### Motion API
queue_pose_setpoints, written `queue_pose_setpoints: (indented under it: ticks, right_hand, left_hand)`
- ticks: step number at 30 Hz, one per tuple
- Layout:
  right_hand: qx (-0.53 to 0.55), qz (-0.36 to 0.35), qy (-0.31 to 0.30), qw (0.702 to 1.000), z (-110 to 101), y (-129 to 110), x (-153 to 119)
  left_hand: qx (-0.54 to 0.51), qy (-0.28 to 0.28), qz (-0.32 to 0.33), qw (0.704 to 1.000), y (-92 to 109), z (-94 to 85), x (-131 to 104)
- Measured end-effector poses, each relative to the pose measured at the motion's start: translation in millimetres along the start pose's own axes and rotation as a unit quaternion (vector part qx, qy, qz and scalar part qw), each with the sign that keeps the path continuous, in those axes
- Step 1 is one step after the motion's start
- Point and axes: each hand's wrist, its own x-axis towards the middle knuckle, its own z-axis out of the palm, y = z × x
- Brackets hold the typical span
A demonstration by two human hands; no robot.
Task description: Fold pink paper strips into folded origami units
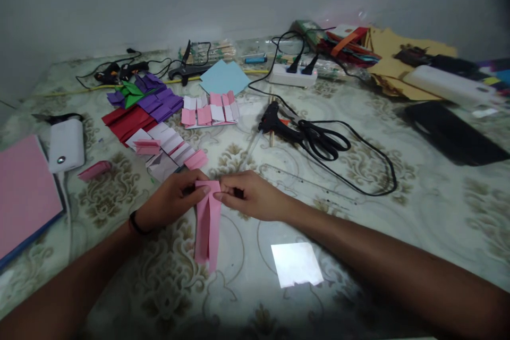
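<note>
Head view: left hand [171, 199] and right hand [253, 195] are pinching the pink paper's [202, 231] far end between fingers [231, 201], over the worktop [235, 311]. It's looking light, bendy, easily creased; folded edges are offering the best gentle hold.

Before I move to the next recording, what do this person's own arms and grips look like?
The left grip and right grip are ungloved hands. A thin, dark band circles the left wrist; none shows on the right. The left arm and right arm show no sleeves.
</note>
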Motion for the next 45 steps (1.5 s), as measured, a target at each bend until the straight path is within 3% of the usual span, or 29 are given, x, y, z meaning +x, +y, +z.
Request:
queue_pose_setpoints:
  ticks: [27, 45]
  right_hand:
    - [0.006, -0.005, 0.000, 1.000, 0.0, 0.6, -0.6]
    - [-0.003, 0.028, -0.016, 0.999, 1.4, 0.8, -0.4]
  left_hand:
    - [0.011, 0.004, 0.006, 1.000, -0.2, 0.6, -1.2]
    - [0.012, 0.011, -0.004, 1.000, -2.8, 3.0, -1.8]
